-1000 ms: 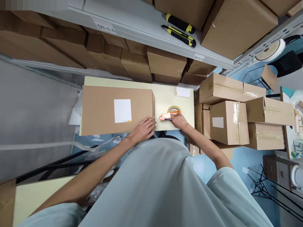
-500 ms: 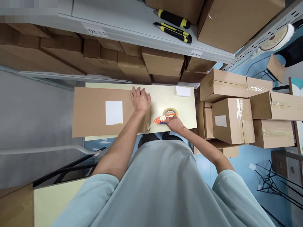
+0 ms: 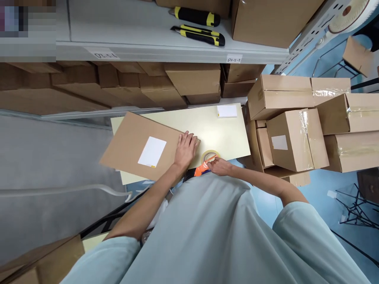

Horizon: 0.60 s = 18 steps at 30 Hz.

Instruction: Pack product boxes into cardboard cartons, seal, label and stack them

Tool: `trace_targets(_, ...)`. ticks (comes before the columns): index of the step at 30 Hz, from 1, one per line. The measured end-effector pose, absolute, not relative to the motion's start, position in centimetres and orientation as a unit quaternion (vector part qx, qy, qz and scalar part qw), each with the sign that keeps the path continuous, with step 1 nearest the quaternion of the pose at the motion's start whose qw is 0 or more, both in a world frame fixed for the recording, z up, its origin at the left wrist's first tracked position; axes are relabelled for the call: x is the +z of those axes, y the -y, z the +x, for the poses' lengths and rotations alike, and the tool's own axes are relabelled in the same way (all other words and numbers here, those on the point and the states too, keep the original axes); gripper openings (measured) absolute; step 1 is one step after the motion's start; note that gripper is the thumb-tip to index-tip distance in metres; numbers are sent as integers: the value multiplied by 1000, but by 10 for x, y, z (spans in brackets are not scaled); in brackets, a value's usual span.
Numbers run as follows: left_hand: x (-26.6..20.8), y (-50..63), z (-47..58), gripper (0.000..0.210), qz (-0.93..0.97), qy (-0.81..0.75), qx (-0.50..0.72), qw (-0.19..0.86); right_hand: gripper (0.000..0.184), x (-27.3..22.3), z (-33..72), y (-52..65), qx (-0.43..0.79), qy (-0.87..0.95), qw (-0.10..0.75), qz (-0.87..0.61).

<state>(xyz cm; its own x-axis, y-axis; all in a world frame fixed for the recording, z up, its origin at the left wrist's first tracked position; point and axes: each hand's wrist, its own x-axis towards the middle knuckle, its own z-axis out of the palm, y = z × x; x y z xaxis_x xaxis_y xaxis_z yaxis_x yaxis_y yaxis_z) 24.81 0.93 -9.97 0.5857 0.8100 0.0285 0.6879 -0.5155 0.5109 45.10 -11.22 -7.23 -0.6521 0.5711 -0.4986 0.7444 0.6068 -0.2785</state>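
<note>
A long cardboard box point(image 3: 127, 144) with a white label point(image 3: 152, 152) lies aslant on the pale table point(image 3: 219, 130), its left end overhanging the edge. On its right end rests my left hand point(image 3: 186, 150), open, fingers stretched over the top near the far corner. My right hand point(image 3: 219, 166) is closed around an orange tape dispenser point(image 3: 201, 169), close to my shirt at the table's near edge. A roll of yellowish tape point(image 3: 209, 155) shows in the dispenser, partly covered by its orange body. My shirt hides the dispenser's lower part.
Two yellow-and-black utility knives point(image 3: 197, 16) lie on the grey shelf point(image 3: 124, 29) above. A stack of white labels point(image 3: 227, 111) sits at the table's far right. Several taped cartons point(image 3: 296, 138) are piled on the right. Boxes point(image 3: 195, 79) fill the lower shelf.
The box has turned, its right end swinging away from me and its near side now slanting. My left hand moved with it. My right hand drew the dispenser nearer to my body.
</note>
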Motion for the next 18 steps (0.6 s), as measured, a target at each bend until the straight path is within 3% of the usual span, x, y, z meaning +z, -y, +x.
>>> trace_targets(11, -107, 21, 224, 46, 891, -362, 101, 253, 42, -33, 593, 88, -208, -800, 270, 493)
trace_targets(18, -111, 24, 222, 44, 894, -360, 114, 242, 50, -30, 558, 37, -234, -732, 215, 602)
